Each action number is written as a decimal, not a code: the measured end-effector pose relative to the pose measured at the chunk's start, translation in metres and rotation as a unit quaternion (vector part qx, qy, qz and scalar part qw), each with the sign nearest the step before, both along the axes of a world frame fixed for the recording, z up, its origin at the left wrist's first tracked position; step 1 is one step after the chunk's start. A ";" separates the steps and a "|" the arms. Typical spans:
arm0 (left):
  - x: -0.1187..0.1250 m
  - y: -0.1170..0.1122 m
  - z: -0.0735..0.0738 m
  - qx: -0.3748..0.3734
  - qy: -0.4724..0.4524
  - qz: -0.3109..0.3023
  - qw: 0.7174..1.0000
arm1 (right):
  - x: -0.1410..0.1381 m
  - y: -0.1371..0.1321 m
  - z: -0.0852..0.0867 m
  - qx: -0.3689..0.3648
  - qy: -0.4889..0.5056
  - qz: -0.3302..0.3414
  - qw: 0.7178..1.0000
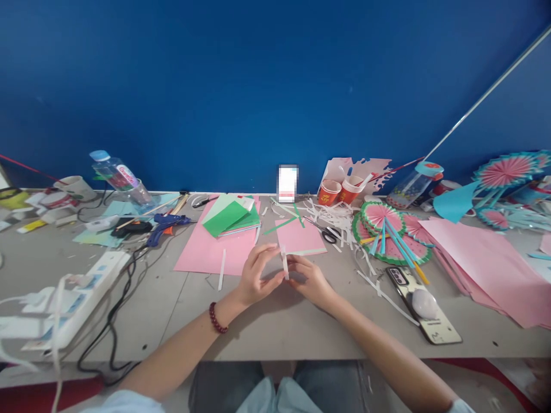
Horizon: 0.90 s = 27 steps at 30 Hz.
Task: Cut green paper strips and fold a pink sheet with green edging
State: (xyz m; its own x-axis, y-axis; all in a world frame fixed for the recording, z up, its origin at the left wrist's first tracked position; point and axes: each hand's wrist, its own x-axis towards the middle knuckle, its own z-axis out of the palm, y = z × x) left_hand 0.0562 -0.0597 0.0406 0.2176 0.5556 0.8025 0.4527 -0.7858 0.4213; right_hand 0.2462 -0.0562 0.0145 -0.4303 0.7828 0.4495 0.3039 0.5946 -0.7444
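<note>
I note a dark red bracelet [218, 317] of round beads on the left wrist [232, 306], short pale blue sleeves [124, 401], matching shirt front [278, 398] and dark grey cloth [228, 387] across the lap.

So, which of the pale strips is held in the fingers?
The strip raised between the left hand and the right hand; no hand touches the other strips, like that long one leftward.

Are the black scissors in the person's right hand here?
No, the black scissors lie on the table beyond the right hand, which touches a pale strip instead.
</note>
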 end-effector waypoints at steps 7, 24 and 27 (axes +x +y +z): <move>-0.001 0.002 0.000 0.005 0.033 -0.010 0.999 | 0.002 0.001 0.001 0.026 -0.012 -0.025 0.999; 0.001 0.007 0.003 0.002 0.007 0.018 1.000 | 0.006 0.005 0.006 0.113 -0.054 -0.147 0.981; 0.001 0.007 0.003 0.003 0.007 -0.009 1.000 | 0.008 0.007 0.007 0.111 -0.063 -0.164 0.978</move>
State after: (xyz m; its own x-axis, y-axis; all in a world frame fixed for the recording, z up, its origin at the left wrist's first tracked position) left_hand 0.0575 -0.0527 0.0432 0.2388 0.5461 0.8030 0.4435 -0.7969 0.4101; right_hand 0.2541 -0.0493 0.0213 -0.2350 0.7768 0.5843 0.5859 0.5929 -0.5525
